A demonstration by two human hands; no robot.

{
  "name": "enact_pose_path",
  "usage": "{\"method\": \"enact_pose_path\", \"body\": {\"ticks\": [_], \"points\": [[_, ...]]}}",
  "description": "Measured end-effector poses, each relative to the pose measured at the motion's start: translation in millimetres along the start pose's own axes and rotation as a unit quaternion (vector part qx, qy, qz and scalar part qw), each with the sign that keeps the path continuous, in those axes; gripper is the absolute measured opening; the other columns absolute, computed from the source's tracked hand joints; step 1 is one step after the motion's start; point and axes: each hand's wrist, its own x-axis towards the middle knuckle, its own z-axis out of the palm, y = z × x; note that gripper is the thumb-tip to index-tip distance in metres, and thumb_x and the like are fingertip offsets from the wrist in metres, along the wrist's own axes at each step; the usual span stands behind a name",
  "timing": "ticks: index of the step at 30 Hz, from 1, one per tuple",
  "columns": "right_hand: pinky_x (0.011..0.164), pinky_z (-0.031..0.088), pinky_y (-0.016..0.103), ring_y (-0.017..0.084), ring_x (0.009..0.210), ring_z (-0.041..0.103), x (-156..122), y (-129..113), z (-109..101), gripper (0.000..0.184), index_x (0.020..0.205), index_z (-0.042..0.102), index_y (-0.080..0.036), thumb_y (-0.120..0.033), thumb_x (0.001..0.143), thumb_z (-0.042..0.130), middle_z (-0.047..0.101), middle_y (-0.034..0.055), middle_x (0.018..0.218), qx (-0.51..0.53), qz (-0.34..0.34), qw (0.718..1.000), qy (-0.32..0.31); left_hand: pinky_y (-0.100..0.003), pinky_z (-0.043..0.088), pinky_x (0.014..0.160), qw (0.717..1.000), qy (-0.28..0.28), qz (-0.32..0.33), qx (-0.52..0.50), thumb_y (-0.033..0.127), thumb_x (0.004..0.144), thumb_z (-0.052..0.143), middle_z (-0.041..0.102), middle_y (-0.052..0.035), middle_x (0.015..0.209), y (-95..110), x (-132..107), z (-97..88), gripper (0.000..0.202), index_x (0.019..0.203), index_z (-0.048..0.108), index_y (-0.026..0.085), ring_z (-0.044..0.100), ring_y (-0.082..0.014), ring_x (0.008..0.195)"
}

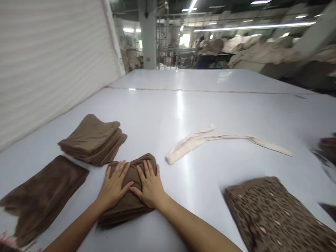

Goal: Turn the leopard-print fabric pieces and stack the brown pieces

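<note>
Both palms rest on a stack of brown fabric pieces (131,206) near the front of the table. My left hand (114,185) lies flat on its left part, fingers spread. On the right part, my right hand (148,183) also lies flat with spread fingers, and the two thumbs nearly meet in the middle. Just behind to the left sits a taller stack of lighter brown fabric pieces (91,138). A dark brown stack of cut fabric (47,192) lies to the left of my left hand.
A cream fabric strip (194,141) lies beyond my right hand. Patterned brown fabric (278,213) occupies the front right. White sheeting (52,52) rises along the left side of the pale table (199,108). Heaped cloth (262,52) stands in the background.
</note>
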Motion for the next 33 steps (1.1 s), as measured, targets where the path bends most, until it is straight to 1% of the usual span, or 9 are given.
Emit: {"method": "enact_pose_path", "body": {"ticks": [5,9,11,14,18,21,24,29,33], "points": [[0.105,0.031,0.044,0.021,0.136,0.023,-23.9,5.8,-47.5,0.068,0.14,0.032,-0.026,-0.064,0.085,0.038,0.03,0.005,0.148,-0.034,0.031,0.998,0.049,-0.06,0.023,0.102,1.0,-0.03,-0.002,0.008,0.056,0.086,0.031,0.032,-0.017,0.146,-7.7,12.3,-26.1,0.069,0.142,0.029,0.014,0.032,-0.0327,0.133],[0.104,0.031,0.046,0.024,0.135,0.023,-111.2,55.6,-120.5,0.057,0.139,0.032,-0.018,-0.05,0.092,0.034,0.029,0.0134,0.146,-0.093,0.171,0.965,0.176,-0.059,0.029,0.1,0.998,0.042,-0.036,-0.026,0.061,0.083,0.033,0.033,-0.0205,0.144,19.4,29.2,-73.5,0.077,0.141,0.028,0.01,0.031,-0.0362,0.132],[0.101,0.032,0.052,0.032,0.129,0.031,-175.0,93.9,-157.7,0.058,0.132,0.041,-0.008,-0.049,0.092,0.033,0.036,0.0229,0.137,-0.134,0.256,0.926,0.244,-0.05,0.034,0.103,0.993,0.048,0.008,-0.107,0.057,0.084,0.037,0.04,-0.0179,0.14,54.6,37.0,-94.4,0.07,0.138,0.032,0.011,0.036,-0.0319,0.13],[0.093,0.03,0.065,0.046,0.12,0.037,-270.3,141.9,-200.1,0.078,0.125,0.047,0.002,-0.063,0.085,0.03,0.045,0.0319,0.12,-0.192,0.352,0.861,0.312,-0.041,0.038,0.104,0.969,-0.034,0.089,-0.23,0.045,0.088,0.042,0.044,-0.0102,0.139,132.9,48.8,-113.6,0.054,0.135,0.035,0.019,0.043,-0.0252,0.126],[0.097,0.032,0.058,0.047,0.117,0.042,-345.7,162.3,-220.6,0.095,0.127,0.048,0.0,-0.075,0.076,0.023,0.05,0.03,0.115,-0.25,0.475,0.778,0.326,-0.037,0.038,0.104,0.916,-0.122,0.194,-0.33,0.036,0.089,0.041,0.048,-0.0111,0.134,251.8,76.0,-114.4,0.046,0.13,0.041,0.016,0.044,-0.0222,0.124],[0.1,0.029,0.056,0.046,0.12,0.039,-355.3,161.7,-217.3,0.099,0.126,0.047,0.006,-0.075,0.076,0.021,0.046,0.0328,0.121,-0.232,0.5,0.765,0.334,-0.038,0.042,0.099,0.915,-0.13,0.184,-0.335,0.035,0.088,0.044,0.052,-0.0107,0.128,320.5,102.7,-100.0,0.045,0.128,0.042,0.016,0.048,-0.023,0.116],[0.099,0.03,0.055,0.042,0.121,0.039,-349.7,169.8,-208.2,0.087,0.125,0.047,0.002,-0.068,0.08,0.023,0.046,0.0292,0.124,-0.205,0.501,0.776,0.323,-0.043,0.045,0.088,0.925,-0.145,0.16,-0.314,0.04,0.086,0.048,0.058,-0.0133,0.115,358.0,123.7,-79.6,0.043,0.12,0.048,0.014,0.053,-0.0277,0.105],[0.08,0.044,0.052,0.037,0.095,0.056,-349.0,196.1,-197.6,0.051,0.097,0.06,-0.016,-0.058,0.077,0.038,0.063,0.0172,0.102,-0.121,0.529,0.794,0.273,-0.037,0.048,0.073,0.926,-0.147,0.161,-0.309,0.029,0.087,0.045,0.063,-0.007,0.088,364.6,140.5,-58.9,0.019,0.092,0.059,0.018,0.057,-0.0231,0.083],[0.078,0.045,0.046,0.033,0.093,0.057,-348.4,202.2,-204.0,0.047,0.086,0.057,-0.019,-0.059,0.07,0.04,0.062,0.0161,0.106,-0.055,0.543,0.787,0.287,-0.037,0.043,0.086,0.922,-0.111,0.167,-0.332,0.024,0.088,0.043,0.06,-0.006,0.105,357.6,148.0,-63.0,0.018,0.094,0.06,0.021,0.052,-0.0225,0.101]]}}
